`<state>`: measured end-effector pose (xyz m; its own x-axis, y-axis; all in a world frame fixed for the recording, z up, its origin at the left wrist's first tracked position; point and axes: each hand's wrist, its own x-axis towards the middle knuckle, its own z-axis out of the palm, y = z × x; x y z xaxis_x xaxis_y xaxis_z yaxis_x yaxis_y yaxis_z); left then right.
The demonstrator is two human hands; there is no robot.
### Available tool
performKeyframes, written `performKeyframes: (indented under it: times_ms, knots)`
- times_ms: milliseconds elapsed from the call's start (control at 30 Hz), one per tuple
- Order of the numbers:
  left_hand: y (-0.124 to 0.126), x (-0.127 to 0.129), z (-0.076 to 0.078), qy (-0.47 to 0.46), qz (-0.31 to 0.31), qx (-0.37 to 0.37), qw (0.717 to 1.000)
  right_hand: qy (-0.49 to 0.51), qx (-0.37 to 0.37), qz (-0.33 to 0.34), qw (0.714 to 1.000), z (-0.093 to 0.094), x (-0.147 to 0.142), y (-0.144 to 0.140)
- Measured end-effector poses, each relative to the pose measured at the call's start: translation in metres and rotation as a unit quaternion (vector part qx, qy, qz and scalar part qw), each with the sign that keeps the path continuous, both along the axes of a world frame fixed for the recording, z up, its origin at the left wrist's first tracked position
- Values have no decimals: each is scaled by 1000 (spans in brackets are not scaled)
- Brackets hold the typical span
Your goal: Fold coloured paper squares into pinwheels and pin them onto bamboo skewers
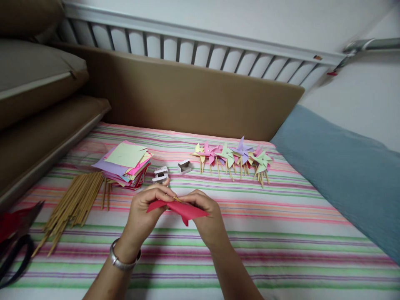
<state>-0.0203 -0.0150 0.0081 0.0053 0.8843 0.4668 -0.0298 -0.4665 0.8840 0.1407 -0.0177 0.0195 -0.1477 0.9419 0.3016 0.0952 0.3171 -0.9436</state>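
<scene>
Red paper point(193, 211), folded, is held at lower centre of frame. Its left part is pinched by the left hand point(144, 207), its right part by the right hand point(206, 214) — fingers of both curled, tips nearly meeting at a thin stick end point(177, 199). Stick is best steadied by one hand and paper pressed evenly by the other, folds left uncrushed.

Exact thumb positions are hard to make out; whether a pin is held cannot be told. Scissors point(23, 252) are cut off at the left edge; red item point(11, 223) beside them can't be identified. Pinwheels point(242, 152), right of centre, are overlapped — count unclear.
</scene>
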Motion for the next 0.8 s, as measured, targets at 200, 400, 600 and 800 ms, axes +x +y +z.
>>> performKeyframes:
  times_ms: [200,400,600,800]
  knots:
    - [0,0,1,0,0,3,1000,5,-8,7,1000,1,0,-1]
    - [1,0,-2,-11,-4,0,1000,5,0,6,1000,-1,0,-1]
    - [2,-1,-1,-39,-29,-28,998,0,-6,9,1000,2,0,1]
    - [3,3,1,-91,-41,-140,985,21,-68,-3,997,-1,-3,3]
